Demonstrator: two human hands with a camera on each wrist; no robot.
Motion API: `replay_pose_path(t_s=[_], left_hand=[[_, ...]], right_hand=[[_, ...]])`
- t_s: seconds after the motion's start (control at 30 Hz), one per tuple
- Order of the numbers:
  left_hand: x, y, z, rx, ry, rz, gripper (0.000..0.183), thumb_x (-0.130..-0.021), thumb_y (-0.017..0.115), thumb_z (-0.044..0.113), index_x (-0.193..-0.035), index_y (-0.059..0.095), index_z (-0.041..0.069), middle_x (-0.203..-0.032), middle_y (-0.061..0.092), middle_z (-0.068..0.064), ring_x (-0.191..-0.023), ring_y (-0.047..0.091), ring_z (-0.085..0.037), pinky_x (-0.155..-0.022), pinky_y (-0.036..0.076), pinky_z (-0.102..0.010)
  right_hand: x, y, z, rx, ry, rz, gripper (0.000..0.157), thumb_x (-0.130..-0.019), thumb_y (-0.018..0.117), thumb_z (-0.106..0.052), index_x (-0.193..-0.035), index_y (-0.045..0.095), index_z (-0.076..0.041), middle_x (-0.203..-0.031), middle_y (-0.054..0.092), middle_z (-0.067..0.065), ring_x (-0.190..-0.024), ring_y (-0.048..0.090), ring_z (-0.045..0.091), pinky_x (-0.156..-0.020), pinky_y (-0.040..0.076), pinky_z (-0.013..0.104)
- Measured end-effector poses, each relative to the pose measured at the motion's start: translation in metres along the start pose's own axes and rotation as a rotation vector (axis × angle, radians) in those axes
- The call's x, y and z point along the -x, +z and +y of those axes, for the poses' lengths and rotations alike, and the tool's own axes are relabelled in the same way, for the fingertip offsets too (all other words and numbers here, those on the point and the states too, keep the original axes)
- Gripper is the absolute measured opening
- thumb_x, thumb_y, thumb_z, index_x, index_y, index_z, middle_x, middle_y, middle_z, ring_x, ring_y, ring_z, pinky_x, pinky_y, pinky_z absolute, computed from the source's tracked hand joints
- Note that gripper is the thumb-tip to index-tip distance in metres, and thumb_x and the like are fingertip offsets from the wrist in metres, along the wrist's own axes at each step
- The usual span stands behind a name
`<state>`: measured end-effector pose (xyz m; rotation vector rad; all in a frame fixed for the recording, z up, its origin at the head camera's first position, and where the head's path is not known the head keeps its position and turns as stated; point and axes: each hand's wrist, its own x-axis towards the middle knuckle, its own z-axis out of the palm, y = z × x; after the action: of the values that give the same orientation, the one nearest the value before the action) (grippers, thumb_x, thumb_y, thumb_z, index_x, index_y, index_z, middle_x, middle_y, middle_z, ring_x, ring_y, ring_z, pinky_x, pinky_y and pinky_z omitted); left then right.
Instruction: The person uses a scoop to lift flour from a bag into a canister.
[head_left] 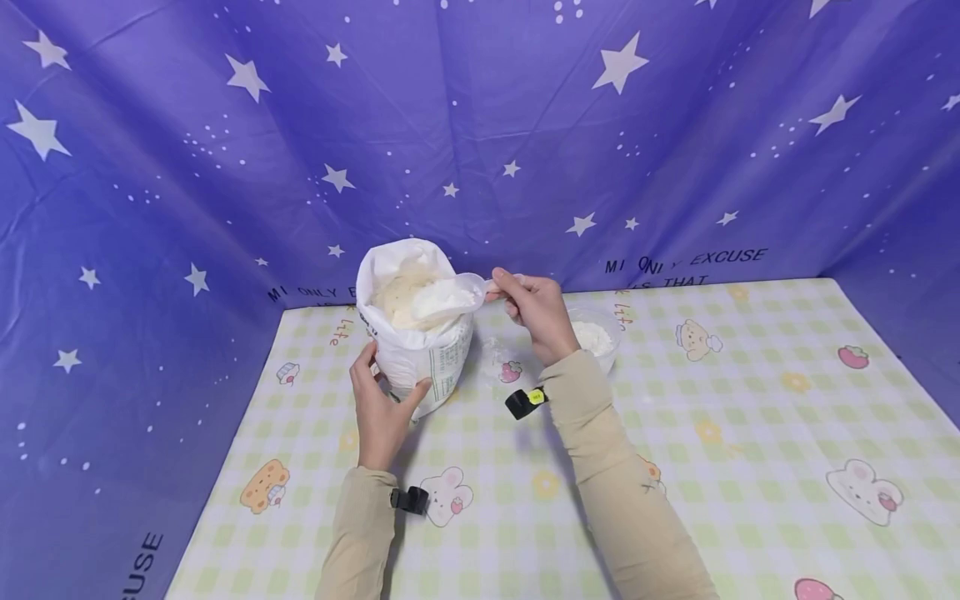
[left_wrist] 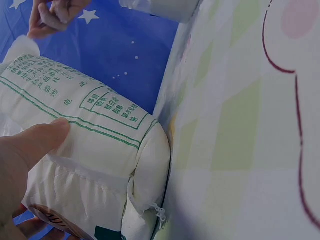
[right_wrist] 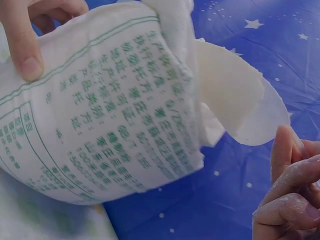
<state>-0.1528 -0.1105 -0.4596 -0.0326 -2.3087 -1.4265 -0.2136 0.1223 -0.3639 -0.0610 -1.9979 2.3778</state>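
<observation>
A white bag of flour [head_left: 412, 358] with green print stands open at the back of the table, tilted slightly. My left hand [head_left: 382, 417] grips its lower left side, thumb [left_wrist: 45, 140] on the printed front and fingers round the far side. Over the bag's mouth is a translucent scoop [head_left: 471, 290] heaped with white flour. My right hand [head_left: 543, 317] pinches the scoop's handle to the right of the bag. In the right wrist view the scoop [right_wrist: 275, 110] juts out past the bag's rim, and flour dusts the fingers [right_wrist: 285, 210].
Behind my right wrist a clear bowl [head_left: 611, 354] holds white flour. A crinkled clear plastic piece [head_left: 492, 354] lies between bag and bowl. The checked tablecloth [head_left: 750, 467] spreads to the right, and a blue star-patterned curtain [head_left: 525, 108] rises right behind the table's back edge.
</observation>
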Motion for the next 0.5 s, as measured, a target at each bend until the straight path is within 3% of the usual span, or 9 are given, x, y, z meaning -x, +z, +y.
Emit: replay_pose_path(t_s=[0.5], left_hand=[[0.000, -0.001, 0.003, -0.003, -0.038, -0.018, 0.094, -0.077, 0.086, 0.014, -0.150, 0.027, 0.004, -0.149, 0.033, -0.017, -0.138, 0.035, -0.026, -0.114, 0.039, -0.038]], right_hand=[[0.011, -0.040, -0.006, -0.117, -0.011, 0.059, 0.029, -0.091, 0.072, -0.037, -0.083, 0.076, -0.009, -0.071, 0.069, -0.004, -0.051, 0.041, 0.004, -0.045, 0.028, 0.015]])
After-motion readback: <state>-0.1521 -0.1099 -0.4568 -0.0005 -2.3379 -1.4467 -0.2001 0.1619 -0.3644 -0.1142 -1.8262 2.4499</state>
